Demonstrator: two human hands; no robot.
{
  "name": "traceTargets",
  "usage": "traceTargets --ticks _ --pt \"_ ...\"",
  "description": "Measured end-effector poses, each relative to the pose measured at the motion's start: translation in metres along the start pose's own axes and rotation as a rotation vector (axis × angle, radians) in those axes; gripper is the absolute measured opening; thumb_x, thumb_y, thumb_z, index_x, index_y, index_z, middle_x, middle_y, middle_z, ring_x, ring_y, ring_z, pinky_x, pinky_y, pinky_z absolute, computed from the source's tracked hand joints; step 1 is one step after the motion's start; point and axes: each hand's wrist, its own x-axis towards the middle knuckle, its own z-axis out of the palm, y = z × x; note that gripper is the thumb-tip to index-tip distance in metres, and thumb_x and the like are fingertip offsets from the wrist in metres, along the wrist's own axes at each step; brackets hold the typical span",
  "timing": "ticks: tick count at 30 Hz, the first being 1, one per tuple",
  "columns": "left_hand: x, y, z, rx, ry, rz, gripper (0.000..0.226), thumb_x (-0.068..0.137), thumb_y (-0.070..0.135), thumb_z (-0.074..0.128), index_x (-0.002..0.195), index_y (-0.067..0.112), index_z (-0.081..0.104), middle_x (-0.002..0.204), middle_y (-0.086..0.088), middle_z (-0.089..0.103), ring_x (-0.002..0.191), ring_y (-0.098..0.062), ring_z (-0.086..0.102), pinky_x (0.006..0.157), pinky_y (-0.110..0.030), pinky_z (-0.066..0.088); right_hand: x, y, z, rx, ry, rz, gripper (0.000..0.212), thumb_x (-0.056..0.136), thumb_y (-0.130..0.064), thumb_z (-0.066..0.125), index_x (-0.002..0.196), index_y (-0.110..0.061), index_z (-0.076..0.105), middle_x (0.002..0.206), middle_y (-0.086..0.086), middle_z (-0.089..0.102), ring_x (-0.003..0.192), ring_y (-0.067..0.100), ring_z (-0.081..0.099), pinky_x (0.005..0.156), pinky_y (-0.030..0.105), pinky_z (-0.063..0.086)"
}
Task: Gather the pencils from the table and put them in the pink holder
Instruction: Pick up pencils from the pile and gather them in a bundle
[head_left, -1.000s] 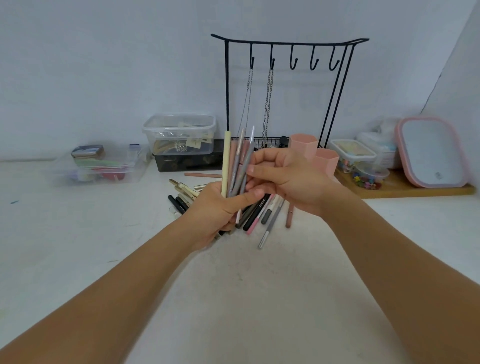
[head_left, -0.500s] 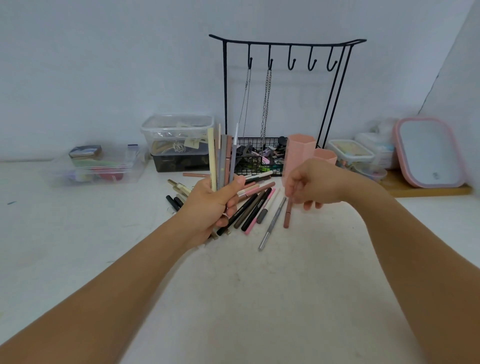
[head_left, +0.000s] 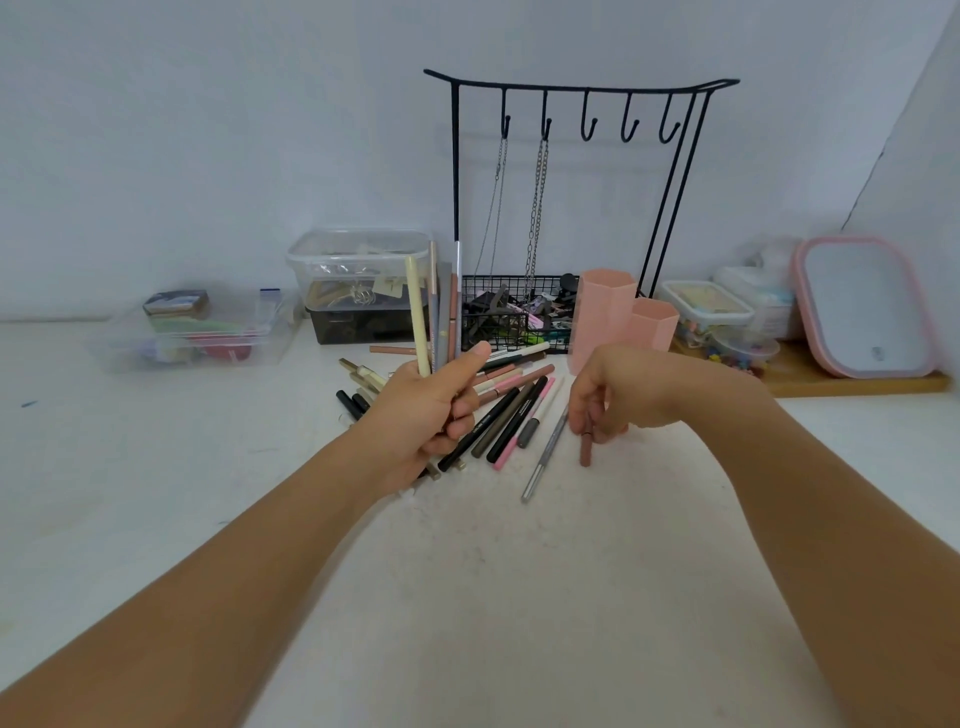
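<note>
Several pencils (head_left: 441, 312) stand upright in our left hand (head_left: 431, 410), just left of frame centre, fist closed around their lower ends with the thumb pressed across. Our right hand (head_left: 613, 395) is right of centre, fingers curled down and pinching a brown pencil (head_left: 586, 447) near its upper end; lower tip looks to rest on the table (head_left: 493, 597), so we judge the grip just made, not lifted yet.

More loose pencils (head_left: 514, 415) fan out on the table between the two hands, some overlapping, plus a silver one (head_left: 545, 457) just beside the brown one. Pink holder (head_left: 602, 317) sits behind our right hand, a shorter pink cup (head_left: 652, 322) touching its right side; wire basket (head_left: 514, 317) to its left.

Handling, our read: light, stiff, smooth sticks that roll and slip easily. Pinch each mid-shaft or slightly above, keep the bundle squeezed low so tips stay aligned. Holder looks light too; dropping a full bundle in at an angle could tip it.
</note>
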Motion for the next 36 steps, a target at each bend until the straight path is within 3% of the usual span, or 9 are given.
traceTargets --ticks 4,7,10,14,19,21,25,30,36 --pt "-0.002 0.001 0.002 -0.006 -0.034 -0.003 0.042 0.095 0.043 0.064 0.067 0.02 0.044 0.053 0.002 0.037 0.042 -0.009 0.03 0.033 -0.016 0.021 -0.004 0.0 -0.004 0.085 0.063 -0.084 0.018 0.083 -0.005 0.077 0.092 -0.02 0.078 0.083 0.0 0.069 0.068 0.008 0.059 0.042 0.01 0.04" --pt "-0.004 0.003 0.003 -0.021 -0.047 -0.016 0.043 0.095 0.044 0.063 0.065 0.021 0.042 0.055 0.003 0.031 0.042 -0.008 0.027 0.032 -0.016 0.021 -0.011 -0.005 -0.012 0.146 0.163 -0.174 0.011 0.086 -0.011 0.076 0.093 -0.02 0.076 0.079 -0.009 0.069 0.052 -0.006 0.054 0.048 0.013 0.04" --pt "-0.006 0.004 0.004 -0.023 -0.056 -0.019 0.039 0.092 0.046 0.065 0.072 0.019 0.046 0.055 0.003 0.031 0.043 -0.008 0.027 0.032 -0.016 0.021 -0.018 -0.016 -0.017 0.261 0.252 -0.261 0.01 0.094 -0.015 0.067 0.102 -0.016 0.071 0.068 -0.022 0.066 0.054 -0.008 0.056 0.055 0.015 0.043" --pt "-0.007 0.003 0.006 -0.038 -0.081 0.007 0.039 0.079 0.052 0.069 0.075 0.02 0.048 0.057 0.003 0.03 0.046 -0.009 0.025 0.034 -0.016 0.021 -0.019 -0.036 -0.017 0.793 0.325 -0.377 0.011 0.097 -0.005 0.06 0.107 -0.003 0.065 0.083 0.01 0.068 0.068 0.017 0.063 0.061 0.024 0.055" --pt "-0.005 -0.001 0.005 -0.017 -0.107 0.024 0.039 0.092 0.05 0.062 0.079 0.013 0.059 0.06 0.0 0.046 0.047 -0.01 0.04 0.034 -0.017 0.028 -0.009 -0.057 -0.007 1.166 0.359 -0.409 0.005 0.096 -0.004 0.061 0.099 -0.002 0.065 0.081 0.011 0.07 0.066 0.018 0.064 0.062 0.024 0.059" --pt "-0.005 -0.001 0.006 -0.027 -0.087 0.028 0.042 0.093 0.05 0.06 0.075 0.013 0.059 0.062 -0.004 0.054 0.048 -0.012 0.05 0.034 -0.018 0.033 -0.007 -0.061 -0.003 1.205 0.383 -0.373 0.005 0.096 -0.005 0.062 0.098 -0.002 0.066 0.079 0.011 0.07 0.067 0.018 0.065 0.062 0.023 0.059" --pt "-0.006 0.003 0.007 -0.108 -0.07 -0.003 0.046 0.083 0.054 0.062 0.091 0.009 0.065 0.07 -0.009 0.071 0.059 -0.017 0.072 0.039 -0.021 0.051 -0.006 -0.062 0.002 1.191 0.401 -0.356 0.006 0.096 -0.009 0.064 0.099 -0.005 0.067 0.084 0.011 0.072 0.074 0.022 0.066 0.071 0.03 0.062" --pt "-0.007 0.004 0.007 -0.081 -0.093 0.034 0.044 0.078 0.053 0.065 0.084 0.009 0.061 0.06 -0.006 0.062 0.046 -0.014 0.06 0.035 -0.02 0.044 -0.008 -0.066 0.005 1.188 0.428 -0.355 0.006 0.094 -0.007 0.066 0.099 -0.004 0.068 0.08 0.009 0.072 0.069 0.018 0.068 0.068 0.027 0.062" --pt "-0.006 -0.003 0.005 0.006 -0.113 0.072 0.027 0.079 0.027 0.079 0.086 0.01 0.058 0.057 -0.003 0.051 0.045 -0.013 0.049 0.032 -0.018 0.032 -0.005 -0.074 0.015 0.991 0.479 -0.324 0.014 0.085 -0.009 0.077 0.098 -0.008 0.071 0.079 0.011 0.073 0.064 0.015 0.069 0.065 0.026 0.061"
